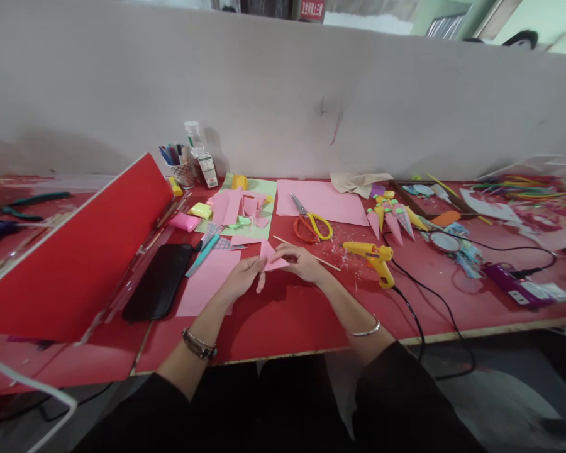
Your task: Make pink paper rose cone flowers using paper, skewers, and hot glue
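A folded piece of pink paper (266, 250) is held between both hands above the red table. My left hand (244, 275) pinches its left side with the fingers closed. On the other side, my right hand (302, 262) grips the paper's right edge between thumb and fingers. Under and beside my left hand lies a pink sheet (202, 288), with a turquoise utility knife (202, 255) across its upper corner. Just beyond my right hand rest scissors (314, 226) with one red and one yellow handle. A thin wooden stick (327, 263) lies partly behind that hand.
A yellow glue gun (372, 258) with a black cord stands to the right. Several small cones (392, 217) sit behind it. On the left are a black phone (158, 282) and a slanted red board (89, 258). Pink sheets (339, 202) lie near the grey partition (273, 94).
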Demonstrator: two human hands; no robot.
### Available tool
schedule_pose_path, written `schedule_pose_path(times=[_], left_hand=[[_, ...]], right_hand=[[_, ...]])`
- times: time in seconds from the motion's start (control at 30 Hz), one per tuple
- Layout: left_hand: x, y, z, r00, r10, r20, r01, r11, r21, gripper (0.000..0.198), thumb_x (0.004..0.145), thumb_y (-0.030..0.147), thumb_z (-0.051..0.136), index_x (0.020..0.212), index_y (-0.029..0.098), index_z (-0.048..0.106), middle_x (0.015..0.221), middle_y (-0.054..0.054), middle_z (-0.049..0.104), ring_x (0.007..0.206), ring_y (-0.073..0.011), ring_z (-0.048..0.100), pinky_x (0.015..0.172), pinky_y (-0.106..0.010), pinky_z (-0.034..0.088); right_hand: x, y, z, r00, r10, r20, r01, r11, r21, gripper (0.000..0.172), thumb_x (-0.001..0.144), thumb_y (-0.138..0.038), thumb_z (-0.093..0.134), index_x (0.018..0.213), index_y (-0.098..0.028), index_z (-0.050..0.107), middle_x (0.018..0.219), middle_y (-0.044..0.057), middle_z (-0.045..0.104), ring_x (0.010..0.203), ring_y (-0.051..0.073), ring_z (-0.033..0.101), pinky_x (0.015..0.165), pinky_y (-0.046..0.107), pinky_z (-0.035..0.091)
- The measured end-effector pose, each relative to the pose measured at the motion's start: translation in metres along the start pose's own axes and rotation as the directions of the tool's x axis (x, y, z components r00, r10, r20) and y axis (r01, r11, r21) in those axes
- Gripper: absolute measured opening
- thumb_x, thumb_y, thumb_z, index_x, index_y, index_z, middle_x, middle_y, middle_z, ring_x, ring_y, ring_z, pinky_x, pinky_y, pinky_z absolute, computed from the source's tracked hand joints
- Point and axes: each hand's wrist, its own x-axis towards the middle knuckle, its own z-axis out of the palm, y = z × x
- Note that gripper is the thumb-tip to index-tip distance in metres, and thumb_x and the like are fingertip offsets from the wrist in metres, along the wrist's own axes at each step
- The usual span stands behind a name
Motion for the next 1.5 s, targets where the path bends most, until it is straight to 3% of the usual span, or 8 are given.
schedule_pose_path(times=[0.13,0.37,0.67,0.83,1.13,1.3,1.5], left_hand=[[-0.002,0.006,0.002,0.997,0.005,0.071,-0.005,1.0,-0.005,0.03,0.079,0.037,0.037,0.061,0.017,0.049,0.036,0.006,0.046,0.043,-0.0099,0.047,0.059,-0.023,0.04],[-0.003,0.009,0.005,0.988,-0.026,0.15,0.031,0.999,-0.035,0.026,0.079,0.037,0.038,0.068,0.016,0.05,0.045,0.005,0.05,0.045,-0.01,0.047,0.059,-0.024,0.042],[-0.002,0.004,0.008,0.992,-0.015,0.123,0.021,0.999,-0.044,0.023,0.08,0.029,0.031,0.07,0.017,0.047,0.047,0.004,0.051,0.044,-0.0103,0.049,0.047,-0.022,0.041],[0.0,-0.002,0.009,0.998,0.012,0.066,-0.014,0.999,0.036,0.022,0.076,0.033,0.042,0.061,0.018,0.043,0.042,0.007,0.048,0.039,-0.0077,0.045,0.047,-0.02,0.037],[0.001,-0.006,0.011,0.997,0.031,0.069,-0.037,0.995,0.096,0.029,0.082,0.035,0.031,0.06,0.019,0.039,0.035,0.008,0.045,0.032,-0.008,0.041,0.04,-0.019,0.032],[-0.002,-0.002,0.01,0.995,0.042,0.086,-0.05,0.995,0.091,0.03,0.084,0.036,0.028,0.061,0.019,0.039,0.031,0.008,0.044,0.03,-0.0082,0.04,0.042,-0.019,0.033],[-0.005,0.004,0.007,0.991,0.064,0.119,-0.073,0.995,0.071,0.031,0.084,0.039,0.026,0.064,0.02,0.04,0.029,0.008,0.044,0.033,-0.0092,0.042,0.052,-0.02,0.038]], right_hand=[[0.0,-0.004,0.001,0.994,0.092,-0.063,-0.087,0.994,0.071,0.025,0.06,-0.041,0.066,0.061,-0.016,0.061,0.065,-0.001,0.055,0.063,0.011,0.052,0.064,0.025,0.041],[0.0,0.002,0.011,0.975,0.162,-0.151,-0.149,0.985,0.093,0.032,0.063,-0.047,0.061,0.058,-0.017,0.049,0.048,-0.005,0.05,0.045,0.008,0.047,0.051,0.023,0.038],[0.001,0.004,0.019,0.953,0.134,-0.272,-0.134,0.991,0.019,0.03,0.063,-0.042,0.061,0.059,-0.02,0.041,0.048,-0.006,0.049,0.045,0.008,0.044,0.048,0.022,0.034],[0.002,0.003,0.022,0.942,0.135,-0.308,-0.142,0.99,0.001,0.033,0.061,-0.042,0.061,0.054,-0.02,0.038,0.045,-0.008,0.043,0.042,0.006,0.038,0.044,0.021,0.03],[0.001,0.004,0.026,0.94,0.173,-0.295,-0.163,0.985,0.061,0.031,0.069,-0.044,0.05,0.058,-0.022,0.03,0.036,-0.012,0.035,0.033,0.005,0.03,0.038,0.019,0.025],[0.002,0.006,0.025,0.944,0.188,-0.272,-0.172,0.982,0.08,0.031,0.068,-0.045,0.051,0.064,-0.022,0.03,0.042,-0.012,0.037,0.037,0.005,0.034,0.039,0.018,0.027],[0.002,0.006,0.022,0.976,0.209,-0.064,-0.205,0.977,0.064,0.036,0.068,-0.054,0.048,0.061,-0.019,0.043,0.045,-0.006,0.047,0.041,0.005,0.038,0.041,0.019,0.03]])
